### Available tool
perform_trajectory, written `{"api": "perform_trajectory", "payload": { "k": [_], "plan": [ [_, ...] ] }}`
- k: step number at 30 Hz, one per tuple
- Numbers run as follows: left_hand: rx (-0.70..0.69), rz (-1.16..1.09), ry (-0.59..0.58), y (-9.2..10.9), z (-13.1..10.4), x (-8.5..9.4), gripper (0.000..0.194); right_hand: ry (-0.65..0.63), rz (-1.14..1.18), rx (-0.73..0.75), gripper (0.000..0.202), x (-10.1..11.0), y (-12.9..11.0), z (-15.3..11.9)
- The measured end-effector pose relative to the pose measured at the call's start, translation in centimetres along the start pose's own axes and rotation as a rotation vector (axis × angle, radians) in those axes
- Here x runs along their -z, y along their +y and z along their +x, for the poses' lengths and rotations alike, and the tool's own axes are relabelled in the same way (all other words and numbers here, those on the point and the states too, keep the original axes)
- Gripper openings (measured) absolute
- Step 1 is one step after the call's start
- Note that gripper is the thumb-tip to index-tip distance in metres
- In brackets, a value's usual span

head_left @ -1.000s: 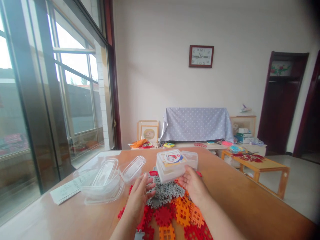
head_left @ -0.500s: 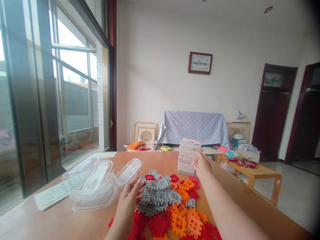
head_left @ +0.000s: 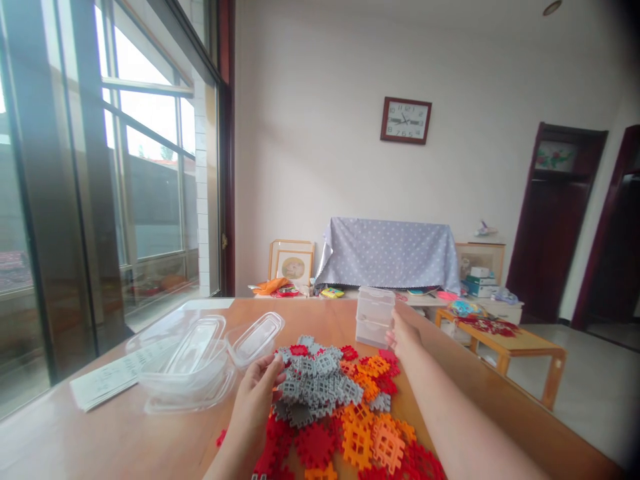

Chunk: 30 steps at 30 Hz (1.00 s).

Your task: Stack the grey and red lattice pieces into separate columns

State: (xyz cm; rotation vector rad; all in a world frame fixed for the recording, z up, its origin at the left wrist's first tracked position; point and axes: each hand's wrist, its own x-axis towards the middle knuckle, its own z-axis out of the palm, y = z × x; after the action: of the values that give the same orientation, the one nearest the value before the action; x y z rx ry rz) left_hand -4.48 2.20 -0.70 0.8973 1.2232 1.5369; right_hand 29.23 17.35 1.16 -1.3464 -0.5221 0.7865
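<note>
Nearest, red and orange toy pieces [head_left: 357,443] spread across the table [head_left: 195,437]. Just beyond, the left hand [head_left: 256,393], fingers curled, is beside grey toy pieces [head_left: 317,383]; its grip is unclear. By the far right corner, the right hand [head_left: 404,337] is at stacked clear boxes [head_left: 375,317], fingers partly hidden, grip unclear.

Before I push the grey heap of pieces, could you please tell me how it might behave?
The grey heap would probably spread rather than slide as one, since its pieces overlap at odd angles. Their notched edges may snag on one another. The pieces look thin, some with openings, so each is likely light.
</note>
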Motion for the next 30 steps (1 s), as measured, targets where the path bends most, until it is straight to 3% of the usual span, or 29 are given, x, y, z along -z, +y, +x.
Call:
{"api": "perform_trajectory", "payload": {
  "k": [3,9,14,16,18,21,26,30],
  "plan": [
    [-0.063,0.045,0.006,-0.7,0.4,-0.1,0.068,-0.056,-0.099,0.077,0.050,0.3,0.7,-2.6],
    [-0.351,0.361,0.064,-2.0,0.9,0.1,0.057,-0.541,-0.249,0.201,0.048,-1.5,3.2,-9.0],
    [-0.499,0.822,-0.125,-2.7,-0.1,0.2,0.080,-0.919,-0.561,0.421,0.089,-3.2,5.2,-12.1],
    [-0.490,0.955,-0.214,-3.1,-0.3,0.2,0.090,-0.989,-0.708,0.527,0.097,-3.4,5.5,-12.7],
    [-0.481,1.047,-0.271,-3.4,-0.4,0.2,0.088,-0.976,-0.799,0.594,0.095,-3.5,5.4,-13.1],
    [-0.481,1.152,-0.276,-3.1,-0.6,0.0,0.069,-0.935,-0.829,0.649,0.080,-3.4,5.0,-13.0],
    [-0.451,1.251,-0.189,-2.0,-0.9,-0.2,0.032,-0.702,-0.577,0.532,0.039,-2.3,4.2,-10.9],
    [-0.489,1.189,-0.144,-2.1,-0.5,0.0,0.020,-0.546,-0.492,0.456,0.026,-0.5,3.8,-9.0]
  ]
}}
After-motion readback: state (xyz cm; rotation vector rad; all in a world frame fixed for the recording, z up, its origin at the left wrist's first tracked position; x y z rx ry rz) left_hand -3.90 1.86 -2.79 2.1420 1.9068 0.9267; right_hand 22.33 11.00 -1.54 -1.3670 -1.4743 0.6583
